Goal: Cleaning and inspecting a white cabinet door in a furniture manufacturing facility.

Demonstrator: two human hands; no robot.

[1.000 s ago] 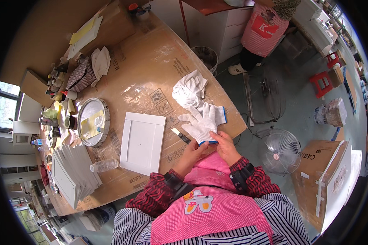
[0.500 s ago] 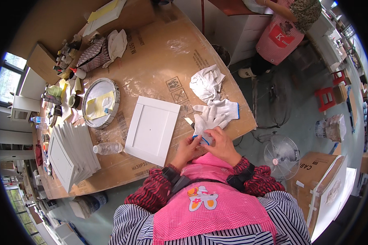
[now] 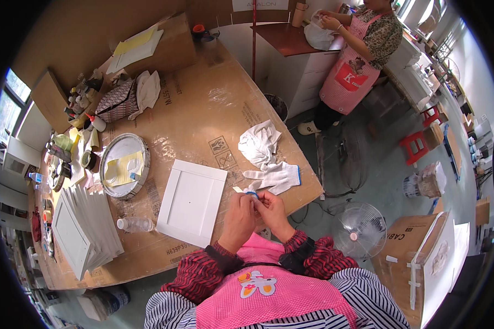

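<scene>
Close together at the table's front edge, my left hand (image 3: 240, 216) and my right hand (image 3: 273, 211) pinch the blue-edged cuff of a white knit glove (image 3: 252, 193). My fingers cover most of that glove. Just beyond them lies another white knit glove (image 3: 277, 176), its blue cuff pointing right. A crumpled white cloth (image 3: 259, 143) rests behind it. To the left of my hands is a white framed panel (image 3: 191, 204), flat on the table.
A stack of white panels (image 3: 85, 230), a clear plastic bottle (image 3: 135, 224) and a round tub lid (image 3: 141, 183) occupy the table's left. Beyond its right edge stand a floor fan (image 3: 359, 230) and a cardboard box (image 3: 403, 257). Another person (image 3: 351, 71) handles a white bag.
The view has tilted up, showing more of the other person. My fingers have drawn together at the cuff, and the held glove is now mostly hidden.
</scene>
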